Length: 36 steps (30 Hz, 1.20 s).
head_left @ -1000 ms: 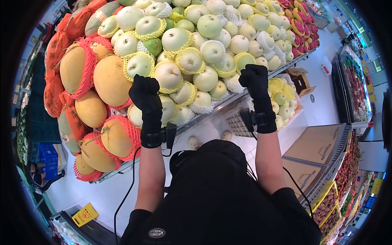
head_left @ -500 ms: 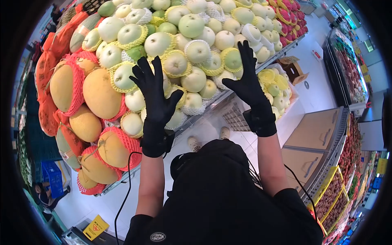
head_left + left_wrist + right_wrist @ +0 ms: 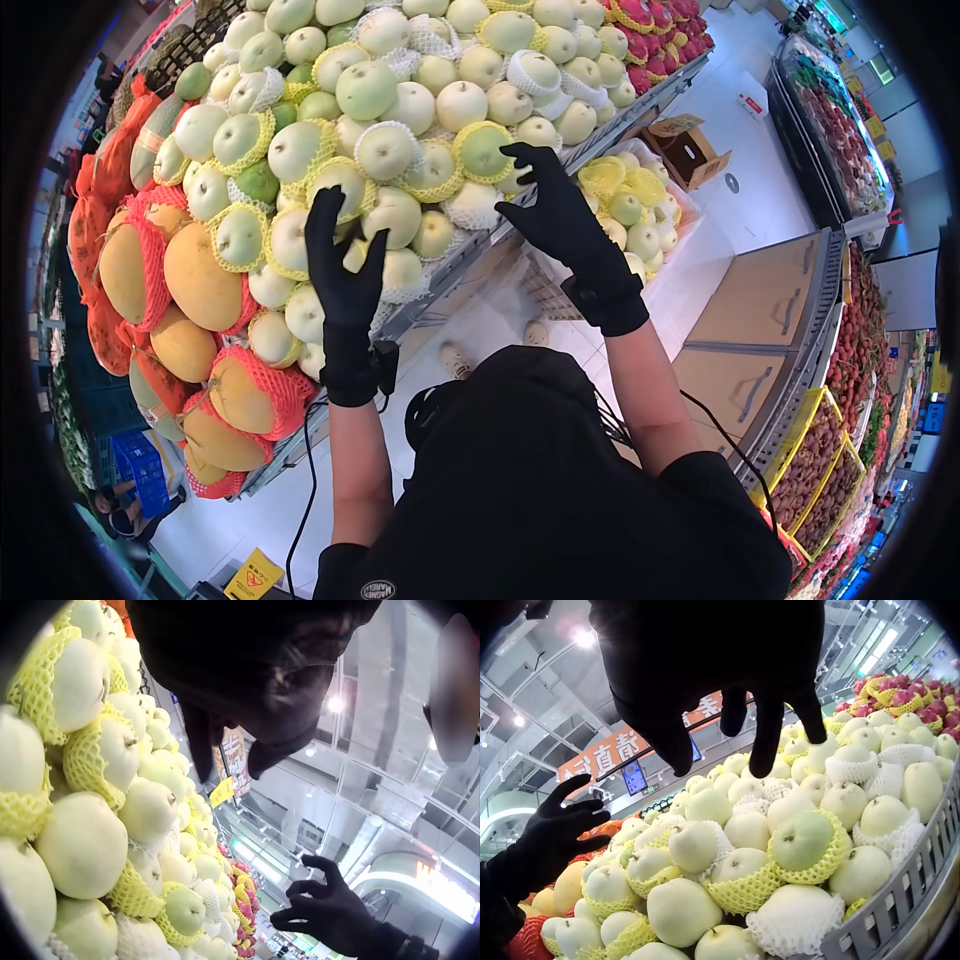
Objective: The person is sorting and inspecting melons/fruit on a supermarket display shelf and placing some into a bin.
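Several yellow melons (image 3: 205, 275) in red foam netting lay to the left of the left hand (image 3: 343, 285), with orange-red bags (image 3: 92, 245) beyond them, farther left. That hand, in a black glove, was loosely spread, thumb set apart from fingers, and had hold of nothing. It hung over the near part of a heap of pale green fruits (image 3: 391, 218), which lay ahead of and between the hands, many in yellow or white foam nets. Whether its fingertips touched any could not be told. One green fruit (image 3: 484, 152) in a yellow net sat just ahead of the fingertips of the right hand (image 3: 560, 220). This hand, gloved likewise, had its fingers bent and its thumb apart, gripping nothing. To its right stood a cluster of pale fruits (image 3: 625, 208), pink-red fruits (image 3: 655, 45) well ahead, a cardboard box (image 3: 711, 171) and, rightmost, cabinets (image 3: 750, 280).
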Available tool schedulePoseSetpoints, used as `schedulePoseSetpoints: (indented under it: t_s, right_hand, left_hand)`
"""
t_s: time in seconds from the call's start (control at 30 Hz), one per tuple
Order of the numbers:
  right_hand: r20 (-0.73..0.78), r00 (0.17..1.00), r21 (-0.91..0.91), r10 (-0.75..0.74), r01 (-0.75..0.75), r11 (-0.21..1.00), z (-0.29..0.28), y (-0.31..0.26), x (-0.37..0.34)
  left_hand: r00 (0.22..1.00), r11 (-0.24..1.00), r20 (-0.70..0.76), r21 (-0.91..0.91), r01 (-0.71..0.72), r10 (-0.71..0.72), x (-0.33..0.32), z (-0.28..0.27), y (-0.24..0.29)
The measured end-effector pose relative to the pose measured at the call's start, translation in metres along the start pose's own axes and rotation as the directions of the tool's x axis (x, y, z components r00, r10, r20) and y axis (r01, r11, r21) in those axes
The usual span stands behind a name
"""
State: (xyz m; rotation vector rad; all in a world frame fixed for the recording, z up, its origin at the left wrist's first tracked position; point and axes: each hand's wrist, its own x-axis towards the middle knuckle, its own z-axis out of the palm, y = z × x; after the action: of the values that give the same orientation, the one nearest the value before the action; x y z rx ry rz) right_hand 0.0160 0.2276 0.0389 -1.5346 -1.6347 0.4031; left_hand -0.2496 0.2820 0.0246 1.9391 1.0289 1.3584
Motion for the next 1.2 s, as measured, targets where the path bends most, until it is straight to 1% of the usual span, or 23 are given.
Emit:
schedulePoseSetpoints:
  t_s: [0.03, 0.1, 0.17, 0.23, 0.3, 0.33, 0.37, 0.4, 0.43, 0.5, 0.57, 0.6, 0.63, 0.7, 0.73, 0.87, 0.93, 1.03, 1.07, 1.1, 1.13, 1.17, 1.2]
  right_hand:
    - [0.004, 0.997, 0.153, 0.080, -0.080, 0.985, -0.006, 0.009, -0.002]
    - [-0.028, 0.994, 0.181, 0.103, -0.097, 0.979, -0.019, 0.025, -0.006]
    - [-0.025, 0.998, 0.174, 0.065, -0.060, 0.983, -0.035, 0.049, -0.014]
    - [-0.043, 0.998, 0.277, 0.046, -0.032, 0.960, -0.049, 0.071, -0.023]
    - [-0.060, 0.998, 0.385, -0.019, 0.040, 0.922, -0.065, 0.089, -0.030]
    - [0.017, 0.996, 0.390, 0.086, -0.086, 0.917, -0.076, 0.096, -0.038]
    - [-0.007, 0.997, 0.384, 0.080, -0.071, 0.921, -0.082, 0.104, -0.042]
    - [-0.030, 0.997, 0.378, 0.072, -0.055, 0.924, -0.088, 0.111, -0.045]
    - [-0.051, 0.997, 0.370, 0.066, -0.042, 0.928, -0.096, 0.117, -0.049]
    - [-0.082, 0.994, 0.162, 0.069, -0.055, 0.985, -0.114, 0.127, -0.058]
    - [-0.139, 0.988, -0.033, 0.063, -0.068, 0.997, -0.127, 0.136, -0.070]
    - [-0.119, 0.984, 0.004, 0.135, -0.135, 0.991, -0.136, 0.144, -0.078]
    - [-0.121, 0.972, 0.136, 0.203, -0.186, 0.973, -0.143, 0.154, -0.085]
    - [-0.102, 0.937, 0.391, 0.335, -0.272, 0.879, -0.153, 0.174, -0.102]
    - [-0.115, 0.937, 0.440, 0.331, -0.250, 0.862, -0.158, 0.185, -0.111]
    - [-0.179, 0.920, 0.241, 0.348, -0.301, 0.923, -0.176, 0.226, -0.145]
    - [-0.161, 0.885, 0.300, 0.437, -0.378, 0.876, -0.180, 0.239, -0.163]
    - [-0.172, 0.819, 0.353, 0.547, -0.467, 0.811, -0.188, 0.256, -0.185]
    - [-0.168, 0.795, 0.356, 0.583, -0.503, 0.788, -0.192, 0.263, -0.194]
    - [-0.168, 0.766, 0.363, 0.621, -0.538, 0.761, -0.195, 0.267, -0.201]
    - [-0.220, 0.757, 0.317, 0.616, -0.542, 0.779, -0.198, 0.269, -0.208]
    - [-0.195, 0.736, 0.267, 0.648, -0.596, 0.757, -0.201, 0.272, -0.212]
    - [-0.167, 0.714, 0.213, 0.679, -0.647, 0.732, -0.205, 0.270, -0.214]
  left_hand:
    - [0.990, 0.990, -0.027, -0.026, 0.135, -0.136, -0.002, 0.006, 0.010]
    - [0.986, 0.984, -0.051, -0.093, 0.153, -0.158, -0.003, 0.015, 0.004]
    - [0.995, 0.988, -0.077, -0.137, -0.075, 0.065, -0.001, 0.028, -0.010]
    - [0.984, 0.943, -0.041, -0.295, 0.156, -0.176, -0.002, 0.041, 0.008]
    - [0.984, 0.956, -0.022, -0.241, 0.169, -0.179, 0.000, 0.061, 0.022]
    - [0.988, 0.970, -0.014, -0.197, 0.145, -0.151, -0.002, 0.070, 0.024]
    - [0.993, 0.982, -0.009, -0.152, 0.116, -0.119, -0.003, 0.079, 0.025]
    - [1.000, 1.000, 0.027, 0.018, 0.014, -0.015, -0.002, 0.086, 0.028]
    - [0.996, 0.993, 0.036, -0.076, 0.088, -0.086, -0.006, 0.099, 0.036]
    - [0.989, 0.992, 0.140, 0.106, -0.069, 0.054, -0.006, 0.117, 0.044]
    - [0.979, 0.997, 0.195, 0.042, -0.069, 0.059, -0.008, 0.138, 0.047]
    - [0.975, 0.997, 0.210, 0.005, -0.083, 0.080, -0.009, 0.150, 0.050]
    - [0.970, 0.995, 0.224, -0.033, -0.093, 0.098, -0.010, 0.162, 0.052]
    - [0.964, 0.993, 0.252, -0.099, -0.057, 0.081, -0.013, 0.183, 0.054]
    - [0.963, 0.992, 0.260, -0.118, -0.041, 0.070, -0.016, 0.194, 0.054]
    - [0.934, 0.986, 0.358, -0.151, 0.069, -0.011, -0.031, 0.228, 0.054]
    - [0.924, 0.985, 0.379, -0.142, 0.102, -0.041, -0.038, 0.244, 0.049]
    - [0.864, 0.956, 0.479, -0.150, 0.254, -0.154, -0.049, 0.265, 0.048]
    - [0.881, 0.964, 0.459, -0.160, 0.211, -0.116, -0.055, 0.276, 0.044]
    - [0.857, 0.956, 0.493, -0.149, 0.252, -0.149, -0.057, 0.280, 0.045]
    - [0.829, 0.944, 0.528, -0.140, 0.299, -0.184, -0.060, 0.285, 0.047]
    - [0.805, 0.933, 0.553, -0.128, 0.337, -0.215, -0.061, 0.290, 0.047]
    - [0.845, 0.944, 0.494, -0.127, 0.304, -0.205, -0.064, 0.296, 0.043]
